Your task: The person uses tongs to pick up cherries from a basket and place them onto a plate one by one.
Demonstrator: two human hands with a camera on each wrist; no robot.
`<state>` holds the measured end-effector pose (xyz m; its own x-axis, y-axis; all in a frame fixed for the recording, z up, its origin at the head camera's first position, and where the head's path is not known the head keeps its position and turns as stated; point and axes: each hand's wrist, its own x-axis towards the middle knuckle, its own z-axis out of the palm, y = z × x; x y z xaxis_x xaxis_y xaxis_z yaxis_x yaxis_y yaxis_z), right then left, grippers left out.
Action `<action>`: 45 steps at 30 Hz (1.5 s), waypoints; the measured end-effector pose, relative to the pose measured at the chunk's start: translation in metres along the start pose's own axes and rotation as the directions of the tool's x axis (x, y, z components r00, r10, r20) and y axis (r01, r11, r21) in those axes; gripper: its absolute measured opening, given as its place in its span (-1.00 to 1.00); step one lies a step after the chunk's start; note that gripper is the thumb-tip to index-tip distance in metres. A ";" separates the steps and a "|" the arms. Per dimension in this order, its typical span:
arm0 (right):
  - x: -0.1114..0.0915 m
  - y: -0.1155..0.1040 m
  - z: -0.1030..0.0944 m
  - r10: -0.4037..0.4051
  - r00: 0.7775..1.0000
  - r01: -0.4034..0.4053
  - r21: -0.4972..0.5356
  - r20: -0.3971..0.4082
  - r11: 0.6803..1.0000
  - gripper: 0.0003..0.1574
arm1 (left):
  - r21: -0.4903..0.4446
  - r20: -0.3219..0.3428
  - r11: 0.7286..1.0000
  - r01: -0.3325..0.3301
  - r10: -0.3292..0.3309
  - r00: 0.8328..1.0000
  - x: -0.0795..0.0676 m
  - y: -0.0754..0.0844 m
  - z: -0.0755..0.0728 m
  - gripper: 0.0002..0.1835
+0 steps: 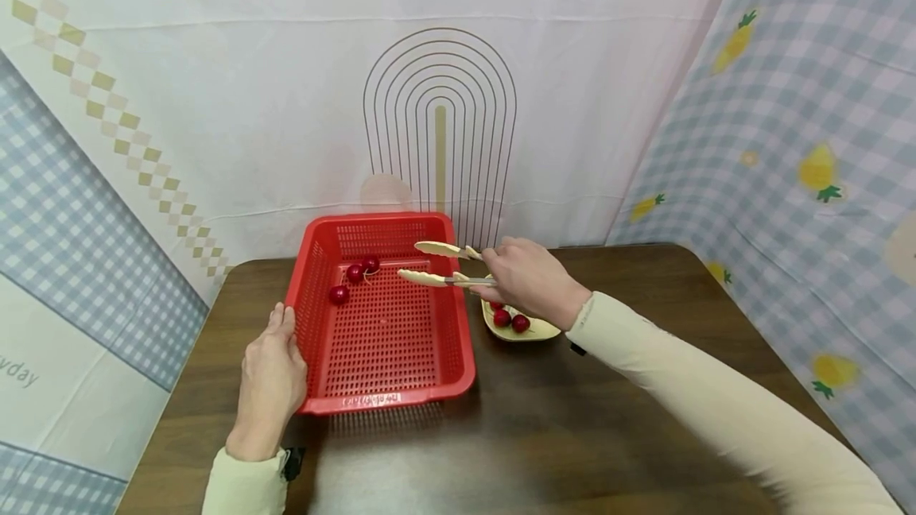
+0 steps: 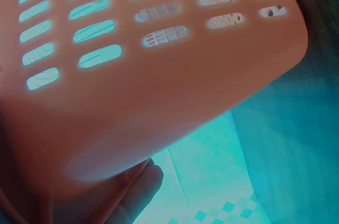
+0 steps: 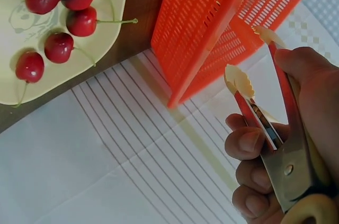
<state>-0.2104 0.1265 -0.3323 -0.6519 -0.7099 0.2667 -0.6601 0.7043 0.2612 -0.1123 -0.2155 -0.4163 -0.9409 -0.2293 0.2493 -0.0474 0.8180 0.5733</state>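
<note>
A red plastic basket (image 1: 382, 400) has three cherries (image 1: 339, 295) inside, toward its back left. My left hand (image 1: 272, 368) holds the basket's left rim; in the left wrist view a fingertip (image 2: 145, 187) shows beside the rim, and the rest of the hand is mostly hidden. My right hand (image 1: 533, 280) grips metal tongs (image 3: 294, 168) with cream scalloped tips. Those tips are spread apart over the basket's right side, with nothing between them. Beneath the right hand, a pale yellow dish (image 1: 533, 334) is partly covered; several stemmed cherries (image 3: 59, 47) lie on it in the right wrist view.
The dish stands just right of the basket on a dark wooden table (image 1: 615, 435). A white patterned cloth (image 1: 286, 102) hangs behind the table's back edge. Checked cloths hang at the left and right sides (image 1: 787, 181).
</note>
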 end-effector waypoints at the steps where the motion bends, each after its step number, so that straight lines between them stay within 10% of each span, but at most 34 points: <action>1: 0.003 -0.001 0.001 0.000 1.000 0.000 0.000 0.014 1.000 -0.48 | 0.001 -0.002 1.000 -0.002 0.002 1.000 0.000 0.000 0.000 -0.50; 45: 0.088 -0.052 0.042 -0.083 0.973 0.100 -0.069 0.217 0.993 -0.53 | -0.009 -0.012 1.000 -0.008 0.008 1.000 0.000 0.000 0.001 -0.51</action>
<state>-0.2493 0.0269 -0.3616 -0.6598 -0.7505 0.0368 -0.6949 0.6281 0.3500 -0.1130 -0.2155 -0.4171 -0.9372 -0.2291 0.2629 -0.0370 0.8151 0.5782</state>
